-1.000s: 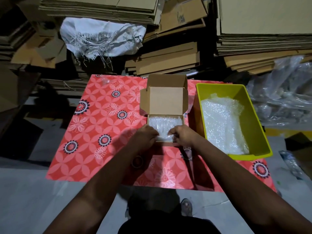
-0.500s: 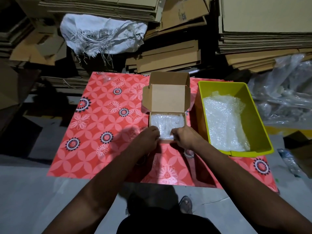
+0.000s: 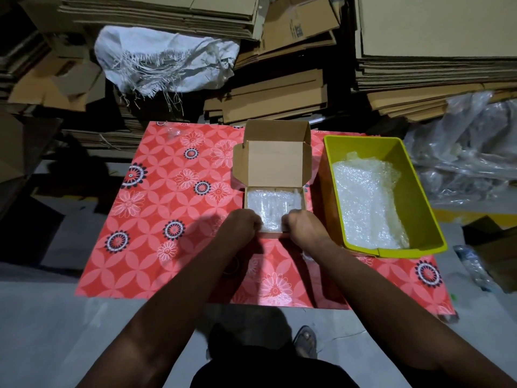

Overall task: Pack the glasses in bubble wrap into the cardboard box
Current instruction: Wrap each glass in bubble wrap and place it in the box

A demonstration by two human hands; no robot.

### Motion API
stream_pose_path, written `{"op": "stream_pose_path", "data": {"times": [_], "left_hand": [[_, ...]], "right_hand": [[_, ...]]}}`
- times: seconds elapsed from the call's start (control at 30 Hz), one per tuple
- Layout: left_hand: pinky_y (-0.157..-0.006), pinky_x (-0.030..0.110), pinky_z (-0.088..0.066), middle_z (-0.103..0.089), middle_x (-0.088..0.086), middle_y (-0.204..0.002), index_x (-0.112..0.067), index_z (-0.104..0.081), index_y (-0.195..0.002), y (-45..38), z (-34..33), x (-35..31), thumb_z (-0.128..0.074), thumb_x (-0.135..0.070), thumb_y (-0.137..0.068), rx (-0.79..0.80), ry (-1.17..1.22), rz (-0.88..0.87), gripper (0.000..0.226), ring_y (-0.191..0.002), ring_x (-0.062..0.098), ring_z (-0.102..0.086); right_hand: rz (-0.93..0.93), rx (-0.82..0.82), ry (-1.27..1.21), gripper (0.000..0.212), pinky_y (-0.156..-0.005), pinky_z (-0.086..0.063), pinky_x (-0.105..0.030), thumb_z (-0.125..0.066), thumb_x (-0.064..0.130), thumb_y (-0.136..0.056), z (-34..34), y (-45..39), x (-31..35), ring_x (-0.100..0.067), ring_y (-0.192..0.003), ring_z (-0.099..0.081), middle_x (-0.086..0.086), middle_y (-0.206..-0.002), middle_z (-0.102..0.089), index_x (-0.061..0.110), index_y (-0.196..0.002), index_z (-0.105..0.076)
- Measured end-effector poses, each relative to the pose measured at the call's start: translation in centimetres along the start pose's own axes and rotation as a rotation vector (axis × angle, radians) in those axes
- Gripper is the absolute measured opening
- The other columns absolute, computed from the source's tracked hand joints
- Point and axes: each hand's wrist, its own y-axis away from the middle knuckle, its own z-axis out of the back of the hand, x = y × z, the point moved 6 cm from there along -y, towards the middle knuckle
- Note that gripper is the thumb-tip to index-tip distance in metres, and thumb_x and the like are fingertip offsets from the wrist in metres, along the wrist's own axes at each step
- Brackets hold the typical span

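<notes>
Since the earlier frames, little has moved: both hands have stayed at the near edge of the small box, drawing only slightly closer to its front wall, and the bubble-wrapped bundle remains inside.

Behind everything, stacks of flattened cardboard (image 3: 436,60) fill the background, with a frayed white woven sack (image 3: 165,60) draped over the pile on the left and crumpled clear plastic sheeting (image 3: 470,152) on the right. In front of them lies a red flowered cloth (image 3: 156,219) covering a low work surface on a grey floor.

On the right side of the cloth sits a yellow plastic bin (image 3: 425,214) holding loose bubble wrap (image 3: 366,203). Just to its left stands the cardboard box (image 3: 275,166), its lid raised upright at the far side with the side flaps out.

The bubble-wrapped glasses (image 3: 272,207) lie inside the box's tray, filling most of it.

The left hand (image 3: 242,225) is at the near left corner of the box and the right hand (image 3: 303,226) at the near right corner, both seen from the back. Both sets of fingers are curled over the front edge, onto the near end of the bundle; whether they pinch the wrap or just press it cannot be told.

A sandalled foot (image 3: 306,341) shows on the floor below.
</notes>
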Motion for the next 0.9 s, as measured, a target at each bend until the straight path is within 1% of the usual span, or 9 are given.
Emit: {"op": "stream_pose_path", "data": {"times": [0.1, 0.17, 0.23, 0.33, 0.53, 0.67, 0.77, 0.87, 0.9], "left_hand": [[-0.069, 0.023, -0.042, -0.075, -0.001, -0.081, -0.023, -0.076, -0.089, -0.1, 0.4, -0.2, -0.064, -0.009, -0.081, -0.043, -0.034, 0.011, 0.020, -0.077, 0.017, -0.066], [-0.073, 0.026, -0.045, -0.075, -0.004, -0.080, -0.026, -0.074, -0.090, -0.4, 0.5, -0.4, -0.065, -0.010, -0.081, -0.054, -0.065, 0.009, 0.021, -0.078, 0.016, -0.067], [-0.078, 0.028, -0.049, -0.075, -0.003, -0.079, -0.024, -0.076, -0.088, -0.7, 0.7, -0.6, -0.066, -0.010, -0.081, -0.045, -0.080, -0.003, 0.019, -0.079, 0.017, -0.068], [-0.080, 0.025, -0.044, -0.075, 0.000, -0.083, -0.019, -0.079, -0.088, -0.8, 1.0, -0.8, -0.067, -0.007, -0.080, -0.007, -0.098, -0.037, 0.019, -0.082, 0.020, -0.068], [-0.087, 0.033, -0.050, -0.075, 0.005, -0.105, -0.018, -0.076, -0.106, -0.6, 0.6, -0.3, -0.061, -0.007, -0.083, 0.118, -0.057, -0.078, 0.029, -0.098, 0.024, -0.067], [-0.087, 0.042, -0.050, -0.072, 0.008, -0.106, -0.012, -0.078, -0.100, 0.0, 0.8, -0.4, -0.062, -0.005, -0.082, 0.064, -0.064, -0.171, 0.025, -0.102, 0.028, -0.063], [-0.091, 0.045, -0.050, -0.072, 0.000, -0.115, -0.019, -0.080, -0.094, -0.1, 0.9, 0.8, -0.057, -0.016, -0.076, 0.051, -0.088, -0.160, 0.030, -0.109, 0.022, -0.063], [-0.099, 0.046, -0.043, -0.074, -0.002, -0.112, -0.025, -0.080, -0.094, -0.8, 1.7, 0.6, -0.049, -0.042, -0.078, 0.155, -0.162, -0.163, 0.039, -0.117, 0.021, -0.062], [-0.101, 0.045, -0.042, -0.074, 0.001, -0.113, -0.026, -0.079, -0.098, -1.0, 2.1, 0.4, -0.048, -0.042, -0.077, 0.172, -0.199, -0.185, 0.041, -0.120, 0.023, -0.061]], "right_hand": [[0.068, -0.021, 0.031, 0.004, -0.064, -0.046, -0.031, -0.070, 0.009, -0.081, 0.3, -0.4, 0.3, -0.022, -0.077, -0.058, -0.001, -0.084, -0.057, 0.013, -0.081, -0.069], [0.080, -0.028, 0.038, 0.005, -0.061, -0.047, -0.033, -0.073, 0.014, -0.080, 0.4, -0.4, 0.3, -0.022, -0.077, -0.059, 0.000, -0.083, -0.055, 0.014, -0.079, -0.069], [0.074, -0.031, 0.043, 0.003, -0.060, -0.044, -0.033, -0.069, 0.012, -0.082, 0.5, -0.4, 0.3, -0.022, -0.078, -0.059, -0.001, -0.085, -0.057, 0.014, -0.080, -0.069], [0.067, 0.008, 0.045, 0.013, -0.065, -0.047, -0.035, -0.063, 0.004, -0.080, 0.3, -0.3, 0.1, -0.028, -0.081, -0.064, -0.005, -0.088, -0.064, 0.015, -0.084, -0.069], [0.102, 0.074, -0.008, 0.039, -0.078, -0.055, -0.036, -0.058, 0.020, -0.087, 0.4, 0.9, -0.5, -0.031, -0.094, -0.067, -0.009, -0.104, -0.067, 0.024, -0.125, -0.061], [0.174, 0.041, 0.125, 0.028, -0.081, -0.052, -0.037, -0.055, 0.037, -0.094, 0.5, 1.0, 1.5, -0.027, -0.102, -0.055, -0.007, -0.103, -0.053, 0.020, -0.110, -0.070], [0.155, -0.027, 0.053, 0.023, -0.078, -0.053, -0.040, -0.062, 0.026, -0.090, 0.3, 0.7, 3.3, -0.028, -0.097, -0.056, -0.007, -0.102, -0.053, 0.013, -0.108, -0.068], [0.150, 0.008, 0.012, 0.034, -0.079, -0.050, -0.039, -0.062, 0.019, -0.082, -0.9, 1.0, 4.2, -0.033, -0.093, -0.059, -0.011, -0.099, -0.061, 0.012, -0.115, -0.062], [0.147, 0.004, 0.004, 0.035, -0.081, -0.048, -0.037, -0.063, 0.019, -0.079, -1.0, 1.3, 4.3, -0.033, -0.094, -0.059, -0.011, -0.100, -0.062, 0.012, -0.113, -0.063]]}}
